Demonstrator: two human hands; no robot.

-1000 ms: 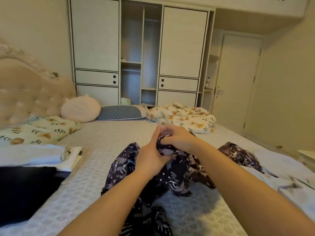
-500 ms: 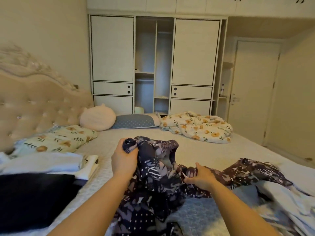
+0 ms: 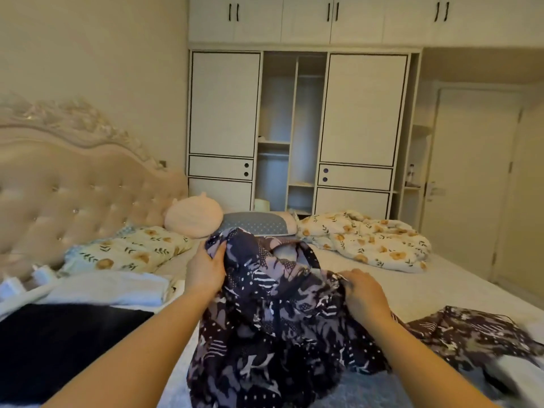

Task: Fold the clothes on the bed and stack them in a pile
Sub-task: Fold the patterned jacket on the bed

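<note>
A dark navy patterned garment (image 3: 270,325) hangs bunched in front of me over the bed (image 3: 406,293). My left hand (image 3: 206,270) grips its upper left edge, lifted highest. My right hand (image 3: 363,295) pinches the fabric lower on the right side. Part of the same dark print trails onto the mattress at the right (image 3: 471,334). A folded stack sits at the left: a black piece (image 3: 59,340) in front and white folded pieces (image 3: 112,290) behind it.
A crumpled floral quilt (image 3: 368,240) lies at the far right of the bed. A floral pillow (image 3: 126,251), a round pink cushion (image 3: 192,216) and a blue dotted pillow (image 3: 256,223) line the tufted headboard (image 3: 73,189). A wardrobe (image 3: 297,128) and door (image 3: 471,178) stand behind.
My hands have drawn apart from a joined grip, the left lifting the garment's edge up, the right sliding out along the fabric to the right. The head has tilted upward.
</note>
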